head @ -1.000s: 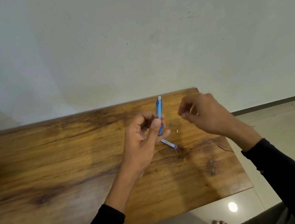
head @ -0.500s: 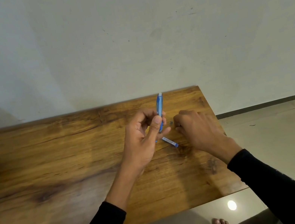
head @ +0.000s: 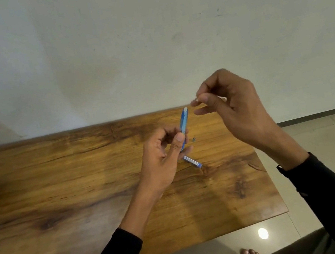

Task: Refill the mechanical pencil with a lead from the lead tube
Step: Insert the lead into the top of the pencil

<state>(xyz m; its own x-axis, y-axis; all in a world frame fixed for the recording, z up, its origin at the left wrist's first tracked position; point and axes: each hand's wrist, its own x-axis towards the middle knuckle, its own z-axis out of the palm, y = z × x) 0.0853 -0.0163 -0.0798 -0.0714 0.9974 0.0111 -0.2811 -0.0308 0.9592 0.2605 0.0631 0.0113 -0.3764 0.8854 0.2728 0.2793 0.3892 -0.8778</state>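
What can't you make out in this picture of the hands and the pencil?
- Right hand, head view: fingertips pinched; whatever they hold is too small to see.
- Mechanical pencil: lower end hidden by the left hand.
- Lead tube: label too small to read.
- Small piece on the table: too tiny to identify.

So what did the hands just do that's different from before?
The right hand came up off the table with fingertips pinched, now beside the pencil's top end. What it pinches is too small to see. The left hand kept holding the pencil upright; the lead tube stayed put.

Right hand (head: 236, 105) now raised beside pencil (head: 184, 124)
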